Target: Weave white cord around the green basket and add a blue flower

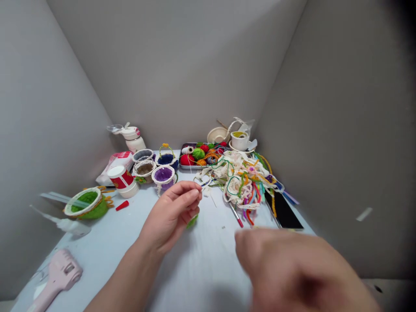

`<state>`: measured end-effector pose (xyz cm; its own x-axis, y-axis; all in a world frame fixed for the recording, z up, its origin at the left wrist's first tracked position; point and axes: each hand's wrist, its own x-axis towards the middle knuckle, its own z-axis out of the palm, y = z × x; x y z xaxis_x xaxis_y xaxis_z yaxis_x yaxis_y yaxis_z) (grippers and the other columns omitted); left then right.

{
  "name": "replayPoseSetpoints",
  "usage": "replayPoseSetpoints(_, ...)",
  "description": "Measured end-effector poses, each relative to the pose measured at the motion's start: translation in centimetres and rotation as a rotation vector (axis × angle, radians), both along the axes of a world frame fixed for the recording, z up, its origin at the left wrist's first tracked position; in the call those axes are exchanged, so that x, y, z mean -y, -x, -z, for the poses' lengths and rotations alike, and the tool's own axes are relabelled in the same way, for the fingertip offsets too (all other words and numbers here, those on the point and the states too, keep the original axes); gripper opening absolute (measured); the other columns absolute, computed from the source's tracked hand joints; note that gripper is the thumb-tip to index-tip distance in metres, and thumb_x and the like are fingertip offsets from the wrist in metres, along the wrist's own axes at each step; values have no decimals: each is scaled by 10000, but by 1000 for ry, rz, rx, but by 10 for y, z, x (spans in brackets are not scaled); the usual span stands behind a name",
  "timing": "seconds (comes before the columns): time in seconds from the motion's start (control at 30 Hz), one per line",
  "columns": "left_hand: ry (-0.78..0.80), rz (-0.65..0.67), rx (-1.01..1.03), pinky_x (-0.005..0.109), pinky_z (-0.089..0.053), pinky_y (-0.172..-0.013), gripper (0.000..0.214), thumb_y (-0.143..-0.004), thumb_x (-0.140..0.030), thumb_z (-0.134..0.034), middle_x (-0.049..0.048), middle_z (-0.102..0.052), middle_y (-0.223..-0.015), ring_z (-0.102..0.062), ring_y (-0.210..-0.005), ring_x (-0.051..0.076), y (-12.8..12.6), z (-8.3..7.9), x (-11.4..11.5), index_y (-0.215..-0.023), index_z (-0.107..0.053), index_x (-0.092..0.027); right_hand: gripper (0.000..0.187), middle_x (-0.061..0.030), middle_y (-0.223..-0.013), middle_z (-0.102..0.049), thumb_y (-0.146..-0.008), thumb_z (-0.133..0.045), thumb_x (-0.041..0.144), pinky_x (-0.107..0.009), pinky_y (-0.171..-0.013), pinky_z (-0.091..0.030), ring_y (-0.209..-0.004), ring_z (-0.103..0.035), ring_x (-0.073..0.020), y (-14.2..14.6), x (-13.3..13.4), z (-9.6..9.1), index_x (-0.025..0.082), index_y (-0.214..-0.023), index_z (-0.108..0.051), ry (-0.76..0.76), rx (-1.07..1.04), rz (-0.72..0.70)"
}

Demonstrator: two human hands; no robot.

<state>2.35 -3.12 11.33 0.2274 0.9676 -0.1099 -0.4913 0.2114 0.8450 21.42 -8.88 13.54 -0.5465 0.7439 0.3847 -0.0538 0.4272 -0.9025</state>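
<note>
The pale blue table [201,268] has a smooth, matt top and is walled in by plain grey panels on the left, back and right. The left hand [172,214] hovers over its middle with thumb and fingertips drawn together. A small fuzzy green piece [192,222] pokes out beneath the curled fingers and touches them, though whether they grip it is unclear. The right hand [292,268] sits low in the near right corner, so blurred that I cannot tell whether it is open or closed. Beyond the hands lies a loose tangle of cream lace and bright pipe cleaners [242,180], with a flat black sheet [284,212] along its right edge. A metal tray [183,147] of round yarn balls stands at the back. Small round baskets with lace rims [163,175] cluster to the left of the tray, and a larger green woven basket [86,203] sits near the left edge. A glossy pink glue gun [56,277] lies in the near left corner. Bare tabletop stretches between the two forearms and toward the near edge.
</note>
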Motion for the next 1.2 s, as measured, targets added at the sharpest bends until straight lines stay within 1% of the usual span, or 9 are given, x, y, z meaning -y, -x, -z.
replayPoseSetpoints(0.03,11,-8,-17,139,-380,-540,153,-749,-245,-772,-19,-571,-717,-453,-583,33,-1,4,-3,-839,-679,-164,154,9,-674,-591,-931,-557,337,-248,-552,-420,-610,-535,-117,5,-9,1,253,-851,-658,-8,-6,135)
replayPoseSetpoints(0.1,29,-24,-57,145,-384,-555,188,-729,-265,-788,-20,-585,-717,-474,-593,39,-5,11,-8,-849,-679,-169,104,5,-702,-611,-889,-613,263,-251,-564,-405,-628,-530,-124,16,-30,6,239,-801,-664,-115,30,540)
replayPoseSetpoints(0.2,44,-23,-99,158,-386,-576,223,-700,-288,-803,-21,-594,-724,-481,-600,42,-12,21,-13,-839,-681,-164,128,-4,-716,-622,-879,-589,216,-262,-611,-404,-649,-538,-133,28,-57,23,215,-781,-671,-273,197,739)
replayPoseSetpoints(0.33,32,-39,-134,172,-367,-572,249,-664,-300,-813,-24,-585,-702,-465,-588,44,-18,29,-17,-809,-675,-151,123,0,-699,-613,-874,-577,203,-258,-631,-397,-647,-537,-131,32,-72,42,203,-793,-669,-379,283,767)
replayPoseSetpoints(0.57,11,-87,-187,195,-299,-528,281,-632,-330,-810,-27,-565,-638,-449,-546,55,-21,39,-26,-793,-671,-146,134,6,-680,-581,-865,-557,198,-263,-635,-377,-639,-512,-132,32,-80,48,199,-759,-637,-446,319,823)
replayPoseSetpoints(0.73,23,-139,-169,211,-336,-564,262,-647,-326,-789,-10,-595,-686,-461,-570,67,-33,52,-16,-803,-678,-146,104,15,-650,-549,-829,-573,209,-258,-601,-378,-612,-493,-130,29,-84,63,196,-736,-617,-301,233,829)
replayPoseSetpoints(0.93,-72,-180,-311,220,-340,-556,189,-706,-318,-730,-6,-585,-663,-455,-575,86,-41,71,5,-789,-683,-155,156,-3,-680,-587,-852,-586,311,-249,-578,-414,-614,-505,-135,12,-60,94,190,-759,-618,-59,30,773)
replayPoseSetpoints(1.03,-121,-213,-387,214,-312,-518,217,-713,-351,-722,-4,-577,-639,-448,-555,90,-35,71,-1,-802,-679,-158,186,-11,-678,-596,-838,-613,352,-247,-563,-420,-605,-503,-136,7,-51,102,183,-760,-624,20,-20,777)
replayPoseSetpoints(1.2,-71,-140,-421,201,-240,-451,272,-665,-363,-736,-35,-518,-552,-386,-471,70,-22,63,-27,-815,-669,-146,221,-20,-677,-599,-830,-623,382,-252,-576,-425,-616,-507,-143,5,-50,106,178,-746,-631,41,-14,754)
